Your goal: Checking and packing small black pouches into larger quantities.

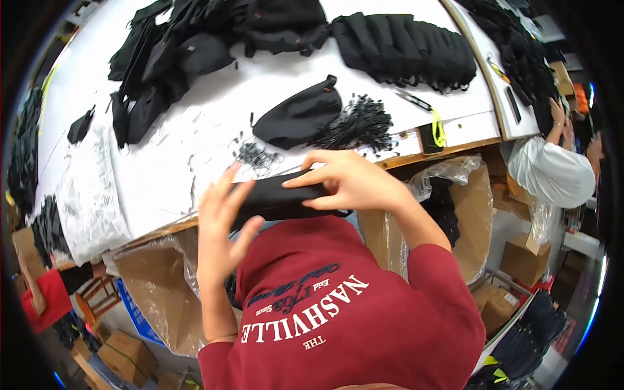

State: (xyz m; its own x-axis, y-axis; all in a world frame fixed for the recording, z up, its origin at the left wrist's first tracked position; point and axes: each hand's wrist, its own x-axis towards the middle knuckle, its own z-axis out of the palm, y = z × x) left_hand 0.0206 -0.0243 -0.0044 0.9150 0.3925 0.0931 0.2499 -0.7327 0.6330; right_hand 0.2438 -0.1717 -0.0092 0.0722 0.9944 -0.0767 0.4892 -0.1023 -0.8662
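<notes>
A black fabric pouch (276, 194) lies at the table's near edge, right against my body. From the right, my right hand (348, 182) curves over it, thumb and fingers gripping its fabric. My left hand (221, 218) is at the pouch's left end, its fingers and thumb spread apart; whether they touch the fabric is hard to tell. Just beyond sit a small heap of thin dark cords (258, 156), a black bag (299, 117) with a loop at its tip, and a bundle of black cords with small ends (361, 123).
Black bags (201, 52) pile up at the far left, with a row of them (403, 49) at the far right. A cutter (414, 99) and a yellow cord (437, 130) lie right. Plastic-lined cartons (471, 214) stand below the edge. A person in white (552, 169) is at right.
</notes>
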